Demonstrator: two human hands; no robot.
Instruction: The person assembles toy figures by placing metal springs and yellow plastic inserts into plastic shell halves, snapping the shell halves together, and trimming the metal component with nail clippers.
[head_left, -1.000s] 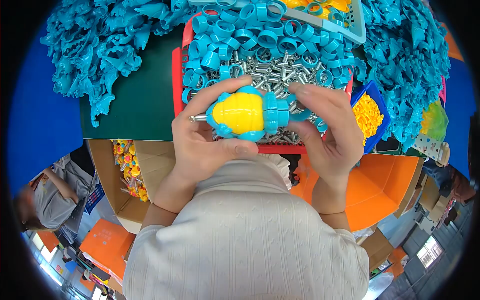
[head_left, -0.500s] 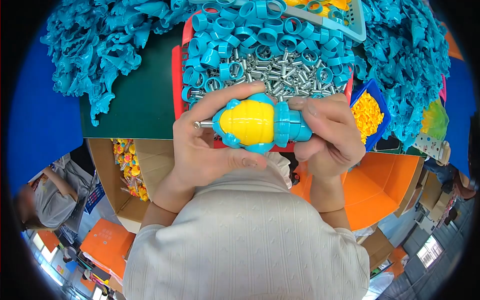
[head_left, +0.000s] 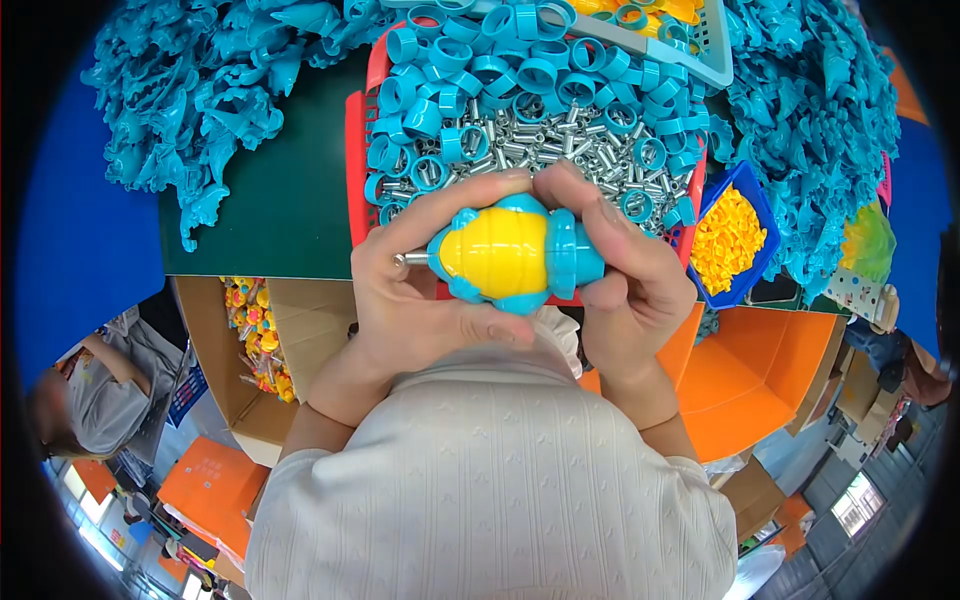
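A yellow and teal plastic figure [head_left: 495,252] lies sideways between my hands, with a metal pin [head_left: 411,259] sticking out of its left end. My left hand [head_left: 415,265] grips the body from above and below, thumb along the lower edge. Fingers of my right hand [head_left: 625,260] are wrapped round the teal collar [head_left: 562,252] at its right end. Behind the figure stands a red basket [head_left: 357,165] with teal rings [head_left: 537,75] and small metal tubes [head_left: 545,143].
Heaps of teal parts [head_left: 190,110] lie left and right. A blue tray [head_left: 765,190] of yellow pieces is right of the basket. A grey basket [head_left: 690,62] overlaps the back. Below are a cardboard box [head_left: 310,335] and an orange box [head_left: 750,380]. Another person [head_left: 105,385] sits far left.
A teal ring near my right fingers is now round the figure's right end. My right hand first moved right and down, then came back left and closed further round that end.
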